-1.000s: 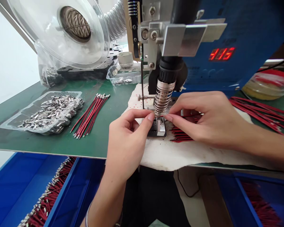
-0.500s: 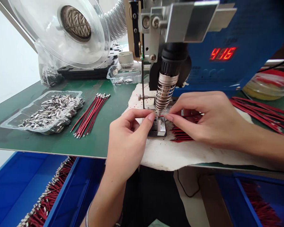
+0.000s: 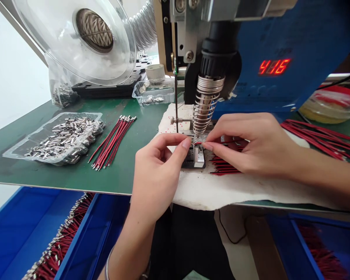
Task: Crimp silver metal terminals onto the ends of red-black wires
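"Bench and background, head view?"

"Green bench point(image 3: 119, 181), white cloth point(image 3: 210, 196) laid over its middle; blue machine point(image 3: 259, 35) behind at right, red display point(image 3: 274, 67) reading 416; clear round shield point(image 3: 52, 46) at upper left; blue bins point(image 3: 20, 217) below the front edge, red and black wires visible in them."

"Centre of the work?"

"One red wire point(image 3: 198, 143), level between the fingertips of both hands, over a small metal fixture point(image 3: 198, 157); spring-wrapped iron point(image 3: 207, 97) slants down from above, tip just over the wire; contact, cannot tell."

"Hands?"

"Right hand point(image 3: 247, 144) grasping the wire, thumb and forefinger pinched on it; left hand point(image 3: 154, 175) has thumb and forefinger drawn close at the wire's other end; whether they grip anything, I cannot tell."

"Nearby parts?"

"More red and black wires point(image 3: 223, 168) on the cloth, partly under the right hand; another group point(image 3: 323, 140) farther right; at left, a bundle with metal ends point(image 3: 112, 144), just beside a clear tray point(image 3: 17, 151) heaped with small metal sleeves point(image 3: 72, 134)."
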Action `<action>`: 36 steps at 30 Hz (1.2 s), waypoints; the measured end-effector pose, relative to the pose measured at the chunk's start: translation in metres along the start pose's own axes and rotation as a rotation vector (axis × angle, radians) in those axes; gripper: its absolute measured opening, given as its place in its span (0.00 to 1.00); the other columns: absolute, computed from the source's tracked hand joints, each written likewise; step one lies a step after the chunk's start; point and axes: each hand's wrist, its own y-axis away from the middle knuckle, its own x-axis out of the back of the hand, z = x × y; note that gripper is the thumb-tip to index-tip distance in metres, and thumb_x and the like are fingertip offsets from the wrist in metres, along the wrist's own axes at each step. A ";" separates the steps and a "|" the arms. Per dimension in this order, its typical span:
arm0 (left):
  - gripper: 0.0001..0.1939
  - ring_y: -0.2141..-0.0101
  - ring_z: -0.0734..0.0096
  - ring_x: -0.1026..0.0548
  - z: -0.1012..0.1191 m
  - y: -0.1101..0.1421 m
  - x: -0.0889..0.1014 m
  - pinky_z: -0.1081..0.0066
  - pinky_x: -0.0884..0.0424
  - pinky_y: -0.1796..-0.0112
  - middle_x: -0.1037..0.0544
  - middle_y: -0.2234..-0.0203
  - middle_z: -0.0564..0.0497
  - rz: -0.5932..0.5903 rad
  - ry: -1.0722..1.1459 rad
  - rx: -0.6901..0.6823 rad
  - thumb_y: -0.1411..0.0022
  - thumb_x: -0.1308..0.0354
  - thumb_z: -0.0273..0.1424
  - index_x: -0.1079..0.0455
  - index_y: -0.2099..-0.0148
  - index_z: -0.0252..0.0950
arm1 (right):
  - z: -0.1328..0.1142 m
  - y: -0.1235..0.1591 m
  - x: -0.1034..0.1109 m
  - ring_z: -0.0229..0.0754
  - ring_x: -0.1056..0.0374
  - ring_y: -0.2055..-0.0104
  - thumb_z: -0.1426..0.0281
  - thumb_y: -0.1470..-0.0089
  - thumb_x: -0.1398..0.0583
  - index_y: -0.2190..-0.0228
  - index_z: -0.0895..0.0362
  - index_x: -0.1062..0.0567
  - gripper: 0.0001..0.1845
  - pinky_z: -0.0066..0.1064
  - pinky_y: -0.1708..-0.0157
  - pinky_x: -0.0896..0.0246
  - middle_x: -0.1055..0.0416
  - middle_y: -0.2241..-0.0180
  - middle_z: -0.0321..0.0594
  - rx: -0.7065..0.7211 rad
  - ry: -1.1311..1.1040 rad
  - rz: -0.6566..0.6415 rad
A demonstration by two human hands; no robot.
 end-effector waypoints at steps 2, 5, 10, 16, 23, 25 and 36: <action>0.13 0.66 0.68 0.24 0.000 0.000 0.000 0.74 0.31 0.69 0.19 0.63 0.49 -0.001 0.008 0.000 0.39 0.35 0.43 0.21 0.60 0.39 | 0.003 0.000 -0.001 0.37 0.30 0.70 0.72 0.43 0.38 0.66 0.56 0.21 0.04 0.29 0.72 0.39 0.24 0.71 0.37 0.041 0.005 0.002; 0.13 0.67 0.70 0.25 0.001 0.000 -0.001 0.75 0.32 0.70 0.20 0.65 0.49 -0.009 0.028 -0.011 0.38 0.35 0.43 0.22 0.61 0.38 | 0.006 0.001 -0.002 0.37 0.30 0.70 0.71 0.41 0.39 0.66 0.55 0.21 0.05 0.29 0.71 0.38 0.24 0.70 0.37 0.083 0.015 -0.001; 0.13 0.69 0.71 0.26 0.002 0.000 -0.001 0.75 0.33 0.72 0.21 0.67 0.49 -0.006 0.030 -0.032 0.38 0.36 0.42 0.23 0.62 0.37 | 0.004 0.001 0.000 0.39 0.30 0.70 0.72 0.41 0.40 0.67 0.53 0.22 0.06 0.31 0.72 0.38 0.24 0.70 0.38 0.075 0.028 -0.017; 0.11 0.67 0.69 0.25 0.001 0.001 0.001 0.74 0.32 0.70 0.20 0.65 0.49 -0.013 0.033 -0.011 0.39 0.34 0.40 0.22 0.61 0.38 | 0.003 0.001 0.000 0.38 0.31 0.72 0.71 0.42 0.39 0.65 0.54 0.22 0.04 0.31 0.73 0.38 0.24 0.71 0.37 0.060 0.046 0.013; 0.10 0.69 0.70 0.26 0.002 0.001 0.000 0.73 0.34 0.71 0.21 0.67 0.49 -0.012 0.000 -0.006 0.39 0.34 0.40 0.22 0.63 0.38 | 0.005 0.001 0.003 0.38 0.31 0.71 0.75 0.41 0.41 0.66 0.56 0.23 0.06 0.30 0.71 0.38 0.25 0.70 0.38 0.150 0.011 -0.036; 0.10 0.70 0.71 0.27 0.002 0.001 0.000 0.74 0.34 0.72 0.21 0.68 0.49 -0.008 -0.013 -0.007 0.39 0.34 0.40 0.22 0.64 0.38 | 0.005 0.001 0.004 0.38 0.31 0.71 0.75 0.41 0.41 0.66 0.56 0.23 0.06 0.31 0.71 0.39 0.25 0.70 0.38 0.161 -0.004 -0.052; 0.11 0.71 0.70 0.27 0.003 0.000 -0.001 0.74 0.35 0.74 0.21 0.68 0.48 -0.004 -0.028 -0.011 0.39 0.34 0.40 0.22 0.64 0.37 | 0.004 -0.001 0.007 0.39 0.32 0.71 0.75 0.40 0.42 0.67 0.54 0.24 0.07 0.31 0.71 0.39 0.26 0.71 0.37 0.153 0.007 -0.079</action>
